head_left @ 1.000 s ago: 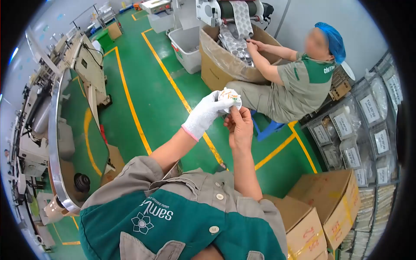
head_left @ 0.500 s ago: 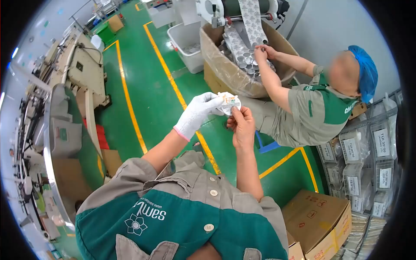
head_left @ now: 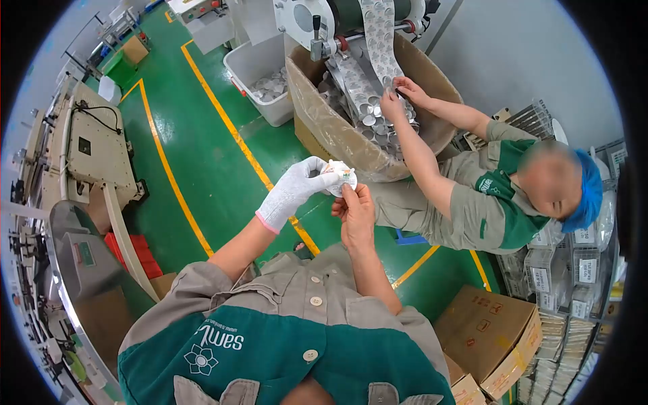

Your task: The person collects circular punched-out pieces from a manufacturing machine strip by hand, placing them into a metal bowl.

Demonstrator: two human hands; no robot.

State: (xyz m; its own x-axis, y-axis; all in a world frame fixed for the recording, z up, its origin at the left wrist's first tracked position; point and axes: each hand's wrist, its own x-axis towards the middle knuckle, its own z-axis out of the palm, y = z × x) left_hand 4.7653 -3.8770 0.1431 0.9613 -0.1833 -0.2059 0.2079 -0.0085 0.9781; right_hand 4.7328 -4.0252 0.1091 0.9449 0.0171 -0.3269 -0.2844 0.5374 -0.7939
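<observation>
My left hand [head_left: 291, 192], in a white knit glove with a pink cuff, is closed around the left side of some round printed lids [head_left: 346, 178]. They are white with orange and green print and look like a small stack. My bare right hand [head_left: 358, 219] pinches the lower right edge, its thumb lying on the printed face. Both hands are in front of my chest, over the green floor. The fingers hide part of the lids.
A co-worker in a blue hair cover [head_left: 586, 192] handles a printed foil strip [head_left: 379, 40] over a lined cardboard box [head_left: 317, 121] of round pieces. A white bin [head_left: 266, 104] stands beside it. Closed cartons [head_left: 482, 337] and labelled wire racks [head_left: 540, 277] are at right, machinery [head_left: 91, 142] at left.
My view has shifted, so my hands and the lids appear slightly left and lower. The grip on the lids looks the same. The co-worker's head and hands have moved along the strip.
</observation>
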